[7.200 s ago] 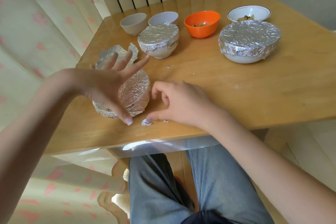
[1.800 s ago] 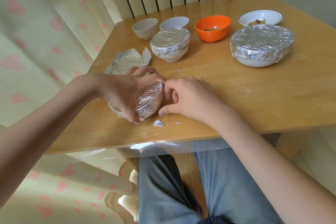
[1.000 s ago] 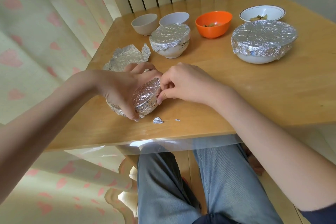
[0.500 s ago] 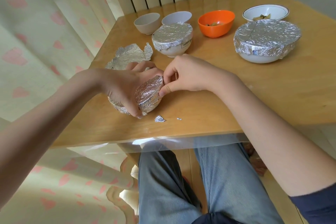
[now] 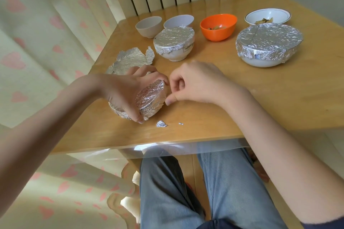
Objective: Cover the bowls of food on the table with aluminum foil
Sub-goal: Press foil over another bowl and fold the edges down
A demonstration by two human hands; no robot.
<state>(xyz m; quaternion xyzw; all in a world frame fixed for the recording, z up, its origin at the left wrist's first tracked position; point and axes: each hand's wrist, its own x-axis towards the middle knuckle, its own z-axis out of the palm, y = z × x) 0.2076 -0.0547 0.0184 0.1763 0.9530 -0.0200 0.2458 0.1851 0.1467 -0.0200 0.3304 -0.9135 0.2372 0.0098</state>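
Near table [image 5: 242, 117] edge: left hand [image 5: 122, 93] grips foil-wrapped bowl [image 5: 150, 98] tilted rightward; right hand [image 5: 195, 83] curled, empty.

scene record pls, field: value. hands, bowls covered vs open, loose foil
left hand: grips tilted foil-wrapped bowl
right hand: fingers curled beside that bowl's rim, contact unclear
covered: small white bowl, large white bowl
open, food: orange bowl, white rimmed bowl
open, contents unseen: beige bowl, pale bowl
loose: foil sheet, foil scrap
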